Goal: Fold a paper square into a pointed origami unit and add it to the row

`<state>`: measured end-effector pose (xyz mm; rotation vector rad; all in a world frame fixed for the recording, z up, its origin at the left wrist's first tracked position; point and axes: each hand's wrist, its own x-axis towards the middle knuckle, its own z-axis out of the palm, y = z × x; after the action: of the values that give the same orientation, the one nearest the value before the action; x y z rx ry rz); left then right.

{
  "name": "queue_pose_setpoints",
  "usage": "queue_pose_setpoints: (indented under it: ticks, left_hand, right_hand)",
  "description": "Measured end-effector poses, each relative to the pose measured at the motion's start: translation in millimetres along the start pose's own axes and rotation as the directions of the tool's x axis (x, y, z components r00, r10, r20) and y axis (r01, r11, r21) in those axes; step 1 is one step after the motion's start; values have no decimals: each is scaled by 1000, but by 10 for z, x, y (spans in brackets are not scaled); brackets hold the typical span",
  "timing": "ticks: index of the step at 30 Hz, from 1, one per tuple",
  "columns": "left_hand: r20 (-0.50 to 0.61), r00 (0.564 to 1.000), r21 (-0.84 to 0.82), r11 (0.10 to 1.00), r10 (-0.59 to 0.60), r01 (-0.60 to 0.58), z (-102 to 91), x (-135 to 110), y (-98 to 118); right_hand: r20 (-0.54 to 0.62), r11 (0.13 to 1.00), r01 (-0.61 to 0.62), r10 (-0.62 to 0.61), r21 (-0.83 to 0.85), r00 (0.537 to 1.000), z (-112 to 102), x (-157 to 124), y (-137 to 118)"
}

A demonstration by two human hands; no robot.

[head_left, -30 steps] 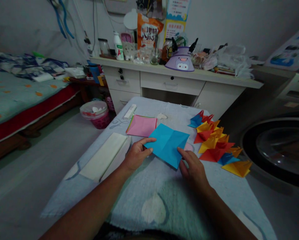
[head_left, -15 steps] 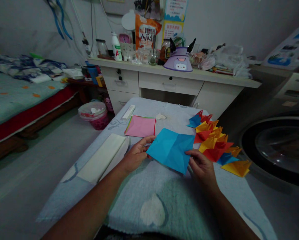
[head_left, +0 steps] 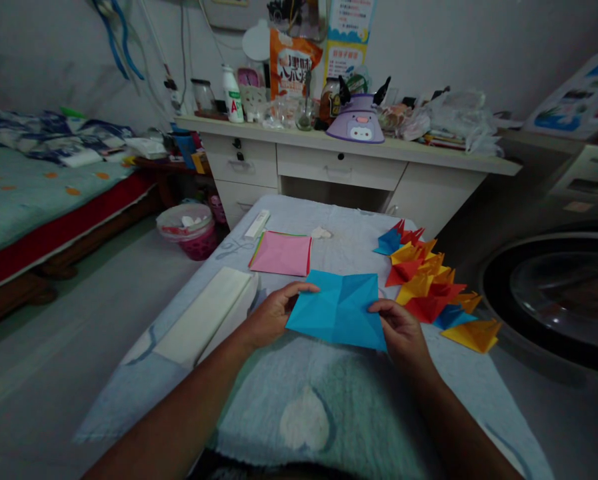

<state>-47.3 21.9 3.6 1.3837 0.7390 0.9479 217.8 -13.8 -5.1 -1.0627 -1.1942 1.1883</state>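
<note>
A square sheet of blue origami paper (head_left: 339,308), marked by crossing creases, is held above the cloth-covered table between both hands. My left hand (head_left: 275,313) pinches its left edge, fingers on top. On the right edge, my right hand (head_left: 403,330) grips it between thumb and fingers. Just beyond the left hand lies a stack of coloured paper (head_left: 283,253), a pink sheet uppermost. To the right of the right hand stand rows of folded paper cranes (head_left: 431,303) in red, yellow, orange and blue.
A long pale packet (head_left: 206,317) lies on the tablecloth (head_left: 303,420) left of my hands, with a small white box (head_left: 257,224) farther back. A cluttered desk (head_left: 299,142) stands behind the table. A pink bin (head_left: 199,245) is on the floor, a washing machine (head_left: 553,267) at right.
The blue sheet has turned and now lies flatter and squarer to me. Both hands still hold it; the left fingers have shifted onto its upper left corner.
</note>
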Motion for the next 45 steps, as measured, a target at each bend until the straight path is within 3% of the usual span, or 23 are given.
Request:
queue_pose_setpoints:
  ticks: [7, 13, 18, 22, 28, 39, 45]
  left_hand:
    - [-37, 982, 200, 964, 184, -173, 16, 16, -28]
    - [-86, 979, 233, 959, 187, -163, 32, 4, -25]
    - [-158, 967, 285, 947, 201, -151, 43, 6, -18]
    - [-193, 972, 249, 965, 134, -84, 59, -1, -71]
    - [-231, 969, 187, 981, 88, -44, 96, -2, -112]
    - [-262, 961, -62, 992, 90, -110, 236, -23, 37]
    - [-229, 971, -103, 994, -64, 41, 204, -10, -29]
  right_hand:
    - [103, 996, 78, -73, -50, 992, 2, 11, 94]
    - [171, 968, 181, -151, -175, 974, -11, 10, 56]
    - [116, 975, 153, -135, -159, 984, 10, 2, 2]
    - [99, 990, 72, -60, -125, 993, 35, -6, 16]
    - [56, 993, 57, -51, -102, 997, 29, -4, 55]
    - [7, 997, 72, -72, 6, 997, 120, 27, 36]
    - [67, 995, 11, -18, 103, 998, 123, 13, 90]
